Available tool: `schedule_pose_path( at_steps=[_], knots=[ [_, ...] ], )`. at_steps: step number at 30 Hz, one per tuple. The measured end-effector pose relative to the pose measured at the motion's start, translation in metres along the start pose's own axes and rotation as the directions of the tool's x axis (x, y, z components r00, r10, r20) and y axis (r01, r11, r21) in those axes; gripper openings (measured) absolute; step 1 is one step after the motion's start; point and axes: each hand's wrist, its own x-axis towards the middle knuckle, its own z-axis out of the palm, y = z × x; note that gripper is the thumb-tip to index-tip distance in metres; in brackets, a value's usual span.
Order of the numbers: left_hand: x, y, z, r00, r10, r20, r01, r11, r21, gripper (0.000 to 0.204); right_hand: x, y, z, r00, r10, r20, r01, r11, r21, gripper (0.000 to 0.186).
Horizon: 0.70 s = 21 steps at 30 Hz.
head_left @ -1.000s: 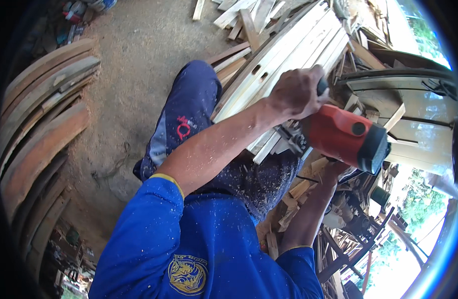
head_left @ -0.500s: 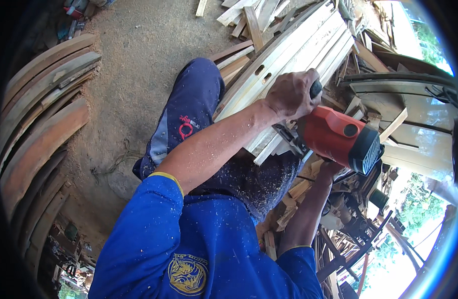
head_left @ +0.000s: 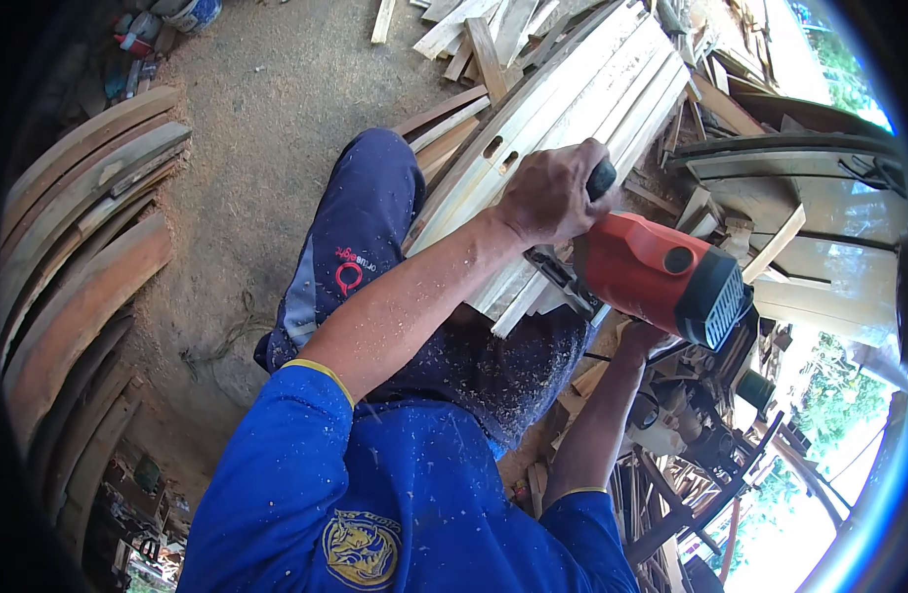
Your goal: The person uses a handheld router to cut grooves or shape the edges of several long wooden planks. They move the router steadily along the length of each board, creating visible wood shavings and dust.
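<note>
A red router [head_left: 644, 265] with a black vented end is held over the near end of several pale wooden boards [head_left: 582, 89] lying side by side. My left hand [head_left: 555, 193] is closed around its black knob, on the side toward the boards. On the router's near side my right hand [head_left: 644, 339] is closed against it, its fingers mostly hidden by the red body. Two dark slots [head_left: 500, 154] are cut in the leftmost board, just beyond my left wrist. The router's bit is out of sight. Wood chips speckle my forearms and trousers.
Curved timber pieces [head_left: 88, 277] are stacked at the left. Offcuts [head_left: 484, 40] lie at the top, beyond my knee [head_left: 375, 178]. Pale panels [head_left: 829, 237] and scrap wood crowd the right. Sawdust covers the floor [head_left: 266, 109].
The whole view has shifted slightly, so the boards and my arms appear a little further left. Both hands keep their hold on the router, which stays at about the same place along the boards.
</note>
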Motion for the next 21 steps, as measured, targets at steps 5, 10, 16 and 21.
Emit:
schedule_pose_path(
  at_steps=[5,10,16,21],
  knots=[
    [0.012,0.024,-0.004,0.993,-0.102,0.055,0.104,0.994,-0.026,0.025,0.012,-0.013,-0.022,1.000,0.013,0.017,-0.013,1.000,-0.022,0.045],
    [0.013,0.020,-0.003,0.997,-0.065,0.030,0.066,0.998,-0.010,0.026,0.016,-0.020,-0.021,0.998,0.017,0.057,-0.014,0.999,-0.035,0.046],
    [0.002,0.002,0.001,1.000,-0.021,0.003,0.021,0.999,-0.041,0.027,0.004,-0.003,-0.008,0.999,0.005,0.039,-0.005,1.000,-0.021,0.047],
    [0.008,0.009,-0.004,0.995,-0.084,0.056,0.085,0.996,-0.015,0.027,0.008,0.002,-0.009,0.999,0.007,0.037,-0.006,0.999,-0.036,0.047]
  ],
)
